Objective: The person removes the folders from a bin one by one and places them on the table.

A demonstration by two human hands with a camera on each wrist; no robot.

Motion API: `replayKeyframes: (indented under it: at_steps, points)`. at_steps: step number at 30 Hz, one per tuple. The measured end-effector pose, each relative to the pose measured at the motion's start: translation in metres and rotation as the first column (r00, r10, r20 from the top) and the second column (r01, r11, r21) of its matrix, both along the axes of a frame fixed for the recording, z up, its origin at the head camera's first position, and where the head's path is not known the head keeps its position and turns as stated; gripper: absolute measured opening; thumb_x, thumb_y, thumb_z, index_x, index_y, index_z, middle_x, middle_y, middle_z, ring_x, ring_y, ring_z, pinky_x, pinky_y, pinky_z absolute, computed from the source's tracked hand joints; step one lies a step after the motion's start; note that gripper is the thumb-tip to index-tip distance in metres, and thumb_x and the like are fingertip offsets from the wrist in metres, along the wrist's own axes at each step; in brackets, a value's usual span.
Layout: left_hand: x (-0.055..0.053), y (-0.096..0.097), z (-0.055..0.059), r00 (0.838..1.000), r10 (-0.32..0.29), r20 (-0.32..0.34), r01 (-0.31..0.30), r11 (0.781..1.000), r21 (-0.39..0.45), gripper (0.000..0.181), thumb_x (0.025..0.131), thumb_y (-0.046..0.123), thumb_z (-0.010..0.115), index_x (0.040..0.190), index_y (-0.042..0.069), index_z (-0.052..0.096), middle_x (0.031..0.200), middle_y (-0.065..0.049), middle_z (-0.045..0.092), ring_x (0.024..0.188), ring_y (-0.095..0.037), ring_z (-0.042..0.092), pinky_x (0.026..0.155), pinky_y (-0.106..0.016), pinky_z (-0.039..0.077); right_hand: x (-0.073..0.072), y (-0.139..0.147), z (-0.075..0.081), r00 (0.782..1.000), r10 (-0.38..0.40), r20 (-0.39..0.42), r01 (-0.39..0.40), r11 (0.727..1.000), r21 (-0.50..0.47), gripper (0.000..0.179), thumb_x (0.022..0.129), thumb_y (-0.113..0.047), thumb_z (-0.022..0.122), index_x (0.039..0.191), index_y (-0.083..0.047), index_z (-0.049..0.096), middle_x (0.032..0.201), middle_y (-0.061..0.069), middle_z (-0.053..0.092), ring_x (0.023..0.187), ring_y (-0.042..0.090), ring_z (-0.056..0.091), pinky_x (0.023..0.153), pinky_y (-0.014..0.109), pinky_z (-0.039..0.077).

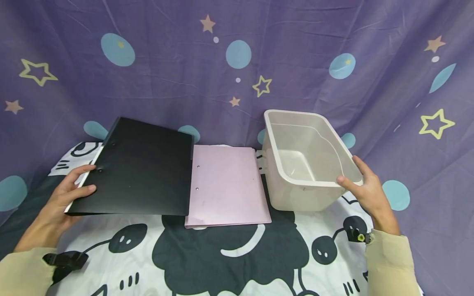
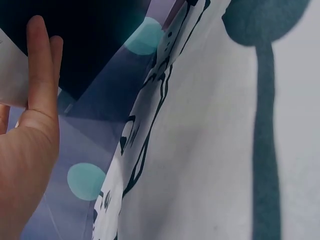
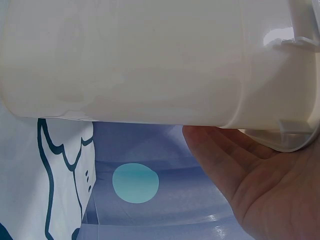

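Observation:
On the left, my left hand (image 1: 61, 197) holds a black binder (image 1: 142, 168) by its white left edge, with the thumb on the near side and fingers round that edge. In the left wrist view, fingers lie against the dark binder (image 2: 95, 35). The binder slopes, and its right edge overlaps a flat pink binder (image 1: 227, 185) at the middle. At the right, my right hand (image 1: 370, 195) grips the rim corner of an off-white plastic bin (image 1: 296, 193). The bin's visible inside holds nothing. In the right wrist view, fingers press its outer wall (image 3: 150, 65).
A black-and-white cartoon-print cloth (image 1: 222, 246) covers the surface. Behind it hangs a purple curtain (image 1: 166, 61) with stars and blue dots, close behind the binders and bin. Dark straps with small devices (image 1: 68, 260) sit on the wrists.

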State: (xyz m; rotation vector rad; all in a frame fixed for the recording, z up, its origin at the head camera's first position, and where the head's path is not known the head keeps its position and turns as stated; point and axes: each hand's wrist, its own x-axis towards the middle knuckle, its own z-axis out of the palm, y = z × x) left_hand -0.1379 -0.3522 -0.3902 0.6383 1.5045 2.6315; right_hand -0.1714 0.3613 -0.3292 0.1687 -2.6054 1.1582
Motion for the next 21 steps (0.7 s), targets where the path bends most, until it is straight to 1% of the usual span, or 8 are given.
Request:
replayKeyframes:
  at_steps: [4,10,13,15,18,21]
  points:
    - [0.001,-0.002,-0.002,1.000,0.022,0.013,-0.022,1.000,-0.008,0.056,0.092,-0.020,0.026,0.137,0.011,0.040,0.106,-0.016,0.069,0.074,-0.032,0.070,0.054,-0.039,0.055,0.000,0.000,0.000,1.000,-0.004,0.000,0.004,1.000,0.001,0.083,0.087,-0.028,0.069,0.152,-0.009,0.020,0.140,0.026,0.043,0.114,0.022,0.049,0.082,0.011,0.035]
    - [0.002,-0.006,-0.004,0.999,0.034,0.031,-0.033,0.999,-0.030,0.055,0.094,-0.018,0.027,0.137,0.013,0.040,0.100,-0.016,0.070,0.070,-0.032,0.070,0.052,-0.039,0.055,0.000,0.001,0.000,1.000,0.000,0.001,0.000,1.000,0.003,0.084,0.087,-0.028,0.069,0.153,-0.009,0.019,0.140,0.026,0.043,0.113,0.021,0.049,0.081,0.011,0.036]
    - [0.002,-0.007,-0.005,0.999,0.021,0.031,-0.020,0.999,-0.026,0.055,0.094,-0.018,0.026,0.137,0.013,0.040,0.099,-0.017,0.070,0.070,-0.032,0.070,0.052,-0.039,0.055,-0.001,0.001,0.000,1.000,0.005,-0.001,-0.005,1.000,0.002,0.084,0.088,-0.027,0.068,0.153,-0.010,0.019,0.140,0.027,0.042,0.115,0.027,0.049,0.081,0.011,0.036]
    - [0.002,-0.008,-0.005,0.999,0.016,0.032,-0.015,1.000,-0.021,0.055,0.094,-0.019,0.026,0.137,0.013,0.040,0.100,-0.017,0.070,0.071,-0.033,0.070,0.053,-0.039,0.055,-0.001,0.001,0.000,1.000,0.006,-0.003,-0.006,1.000,0.002,0.084,0.088,-0.027,0.068,0.153,-0.010,0.019,0.140,0.027,0.042,0.115,0.028,0.049,0.082,0.011,0.036]
    - [0.001,-0.009,-0.007,0.999,0.009,0.031,-0.008,1.000,-0.022,0.056,0.093,-0.019,0.025,0.137,0.013,0.040,0.102,-0.017,0.070,0.072,-0.033,0.070,0.054,-0.040,0.055,-0.001,0.001,-0.001,1.000,0.005,-0.005,-0.005,1.000,0.002,0.084,0.087,-0.027,0.069,0.152,-0.008,0.019,0.139,0.026,0.043,0.113,0.022,0.050,0.081,0.011,0.036]
    - [0.002,-0.011,-0.008,0.999,0.025,0.031,-0.023,0.999,-0.046,0.056,0.093,-0.019,0.026,0.137,0.014,0.040,0.102,-0.016,0.070,0.072,-0.032,0.070,0.053,-0.039,0.055,-0.001,0.000,-0.001,1.000,0.005,-0.006,-0.005,1.000,0.001,0.083,0.087,-0.027,0.069,0.152,-0.007,0.020,0.139,0.026,0.044,0.110,0.013,0.049,0.081,0.010,0.036]
